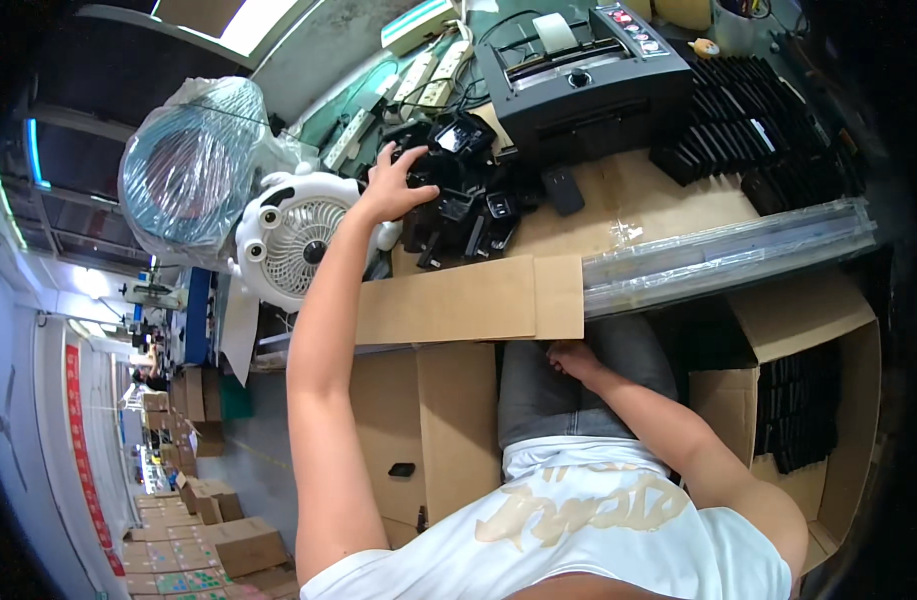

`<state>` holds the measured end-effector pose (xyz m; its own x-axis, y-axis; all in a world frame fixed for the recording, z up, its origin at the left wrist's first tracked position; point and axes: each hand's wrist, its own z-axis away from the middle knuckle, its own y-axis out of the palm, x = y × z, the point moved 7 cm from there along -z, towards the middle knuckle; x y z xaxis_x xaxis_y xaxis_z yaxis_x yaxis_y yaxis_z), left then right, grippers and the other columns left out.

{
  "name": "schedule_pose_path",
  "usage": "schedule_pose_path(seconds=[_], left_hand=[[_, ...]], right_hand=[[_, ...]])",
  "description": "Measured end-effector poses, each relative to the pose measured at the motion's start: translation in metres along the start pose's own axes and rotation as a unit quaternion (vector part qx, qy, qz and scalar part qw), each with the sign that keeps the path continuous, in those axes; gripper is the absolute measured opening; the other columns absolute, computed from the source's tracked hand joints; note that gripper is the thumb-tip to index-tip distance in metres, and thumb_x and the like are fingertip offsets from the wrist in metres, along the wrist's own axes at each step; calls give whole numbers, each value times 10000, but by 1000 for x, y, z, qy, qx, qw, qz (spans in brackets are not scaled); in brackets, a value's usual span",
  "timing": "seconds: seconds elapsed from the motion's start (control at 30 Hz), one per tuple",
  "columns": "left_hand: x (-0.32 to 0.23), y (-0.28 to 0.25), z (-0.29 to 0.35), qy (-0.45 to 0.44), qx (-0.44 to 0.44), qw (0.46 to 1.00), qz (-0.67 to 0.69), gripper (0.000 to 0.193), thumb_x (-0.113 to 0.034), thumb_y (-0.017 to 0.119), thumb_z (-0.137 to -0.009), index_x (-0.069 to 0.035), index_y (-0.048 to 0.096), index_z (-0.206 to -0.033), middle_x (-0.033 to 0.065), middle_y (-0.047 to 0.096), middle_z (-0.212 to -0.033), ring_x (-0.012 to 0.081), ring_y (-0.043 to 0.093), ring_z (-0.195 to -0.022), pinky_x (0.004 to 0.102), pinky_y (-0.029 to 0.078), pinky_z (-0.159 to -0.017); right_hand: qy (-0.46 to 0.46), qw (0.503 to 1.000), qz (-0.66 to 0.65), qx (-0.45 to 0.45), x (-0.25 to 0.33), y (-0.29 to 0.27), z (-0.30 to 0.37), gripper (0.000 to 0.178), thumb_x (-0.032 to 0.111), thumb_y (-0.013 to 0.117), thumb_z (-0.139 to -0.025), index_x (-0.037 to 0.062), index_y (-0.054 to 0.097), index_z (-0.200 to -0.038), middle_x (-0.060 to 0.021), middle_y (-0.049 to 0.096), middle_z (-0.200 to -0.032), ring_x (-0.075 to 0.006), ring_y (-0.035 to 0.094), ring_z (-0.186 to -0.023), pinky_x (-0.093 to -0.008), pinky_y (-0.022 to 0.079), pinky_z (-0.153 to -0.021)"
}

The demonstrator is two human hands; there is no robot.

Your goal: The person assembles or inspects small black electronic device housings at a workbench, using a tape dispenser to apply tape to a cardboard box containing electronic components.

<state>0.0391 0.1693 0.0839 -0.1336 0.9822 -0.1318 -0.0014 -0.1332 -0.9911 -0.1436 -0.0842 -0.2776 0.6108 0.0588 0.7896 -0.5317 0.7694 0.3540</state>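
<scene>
My left hand (395, 188) reaches over the left side of the bench, fingers spread, palm down. Beneath and beside it lies a heap of glossy black plastic pieces (471, 205), some shaped like small open housings. The fingertips are at the heap's near-left side; whether they touch a piece is hard to tell. One flat black piece (563, 190) lies apart to the right of the heap. Down at my lap, below the bench edge, my right hand (576, 361) rests on my trousers with its fingers curled in, and nothing shows in it.
A white animal-shaped fan (297, 245) stands left of the heap, near a plastic-wrapped round object (194, 165). Behind are power strips (444, 75) and a black tape dispenser-like machine (589, 100). Rows of black pieces (729, 125) stand right. Cardboard boxes (809, 325) flank my legs.
</scene>
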Motion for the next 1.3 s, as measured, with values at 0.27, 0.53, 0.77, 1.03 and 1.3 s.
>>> schedule_pose_path(seconds=[0.27,0.53,0.77,1.03,1.3], left_hand=[[-26,-51,153,130,-251,956,76,291,-72,612,-831,-48,639,-1120,149,546,-1298,329,550,-1134,383,444,-970],[172,64,472,-280,-256,920,-94,439,-66,602,-777,4,527,-1203,198,548,-1179,365,529,-1047,395,426,-955],[171,223,653,-495,149,856,17,1048,-413,782,-692,-159,209,-1531,320,201,-1501,489,304,-1336,508,331,-1074],[173,216,569,-378,10,925,43,766,-420,720,-799,-202,383,-1451,266,293,-1455,461,407,-1243,488,398,-1011],[138,224,616,-421,134,884,150,411,-341,684,-830,-98,609,-1153,163,542,-1185,355,551,-1037,409,469,-912]], right_hand=[[42,999,18,-20,-39,-18,-22,128,188,616,-845,76,672,-873,-32,633,-760,-114,542,-636,-227,402,-551],[49,996,79,12,-2,-1,-3,184,199,599,-858,95,687,-983,-15,646,-817,-97,553,-685,-227,412,-601],[74,989,108,66,-9,8,-6,205,209,575,-906,118,681,-1056,15,637,-866,-59,533,-723,-191,386,-622],[94,990,97,29,-17,-4,-12,211,213,590,-901,113,679,-1065,9,634,-877,-61,525,-709,-186,381,-627],[112,989,100,1,-10,-2,-3,224,230,604,-896,114,677,-1074,5,629,-896,-71,524,-736,-205,382,-654]])
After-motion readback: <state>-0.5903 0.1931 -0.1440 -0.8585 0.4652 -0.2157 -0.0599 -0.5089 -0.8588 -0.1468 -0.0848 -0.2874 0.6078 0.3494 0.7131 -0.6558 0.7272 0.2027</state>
